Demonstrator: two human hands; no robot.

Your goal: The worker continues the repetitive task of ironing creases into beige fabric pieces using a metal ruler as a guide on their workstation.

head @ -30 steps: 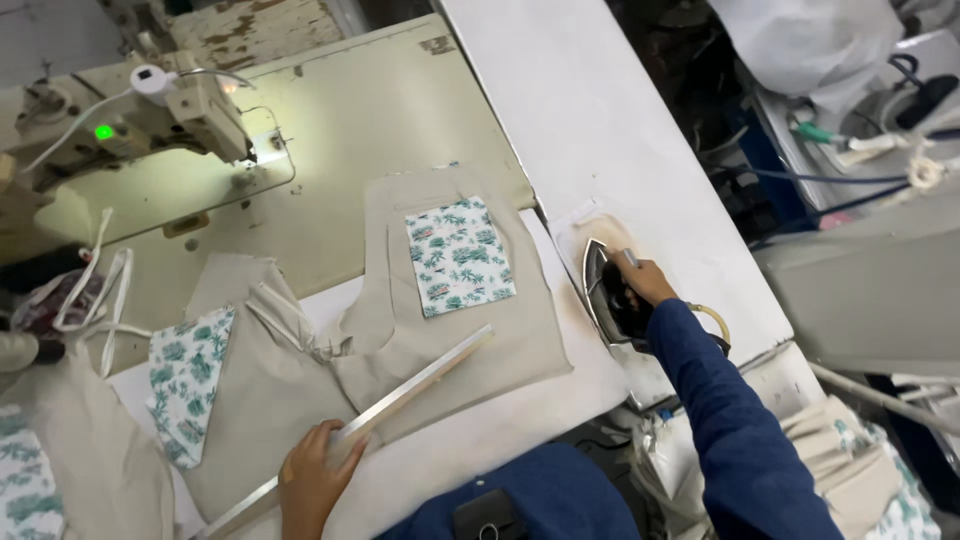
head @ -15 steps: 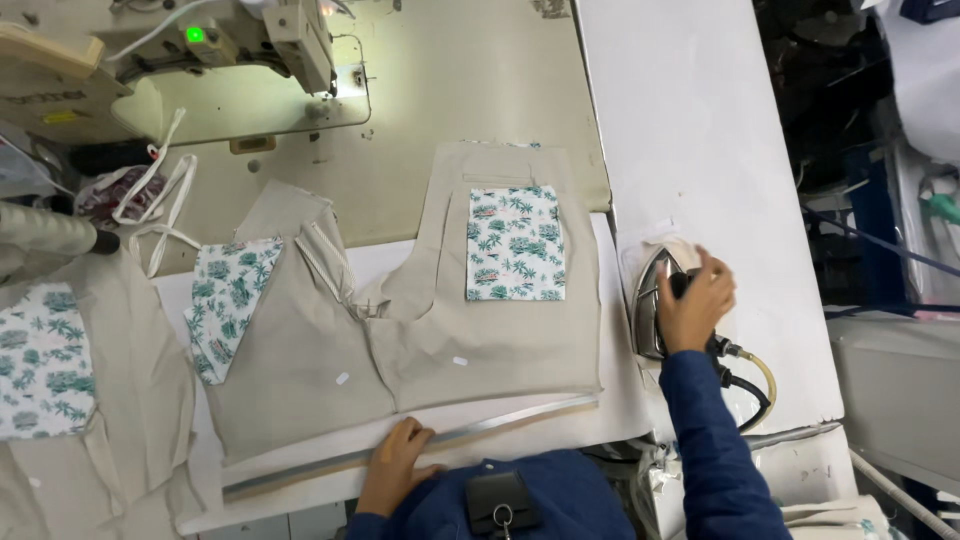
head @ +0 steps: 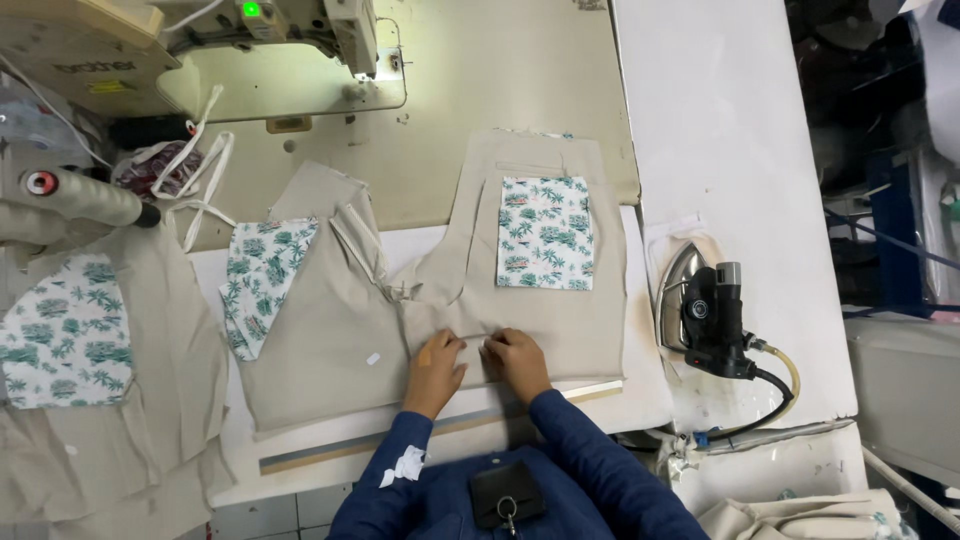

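Steam iron (head: 705, 318) resting on white board (head: 730, 150), sewing machine (head: 250, 25) behind, long ruler (head: 440, 428), thread cone (head: 75, 195)
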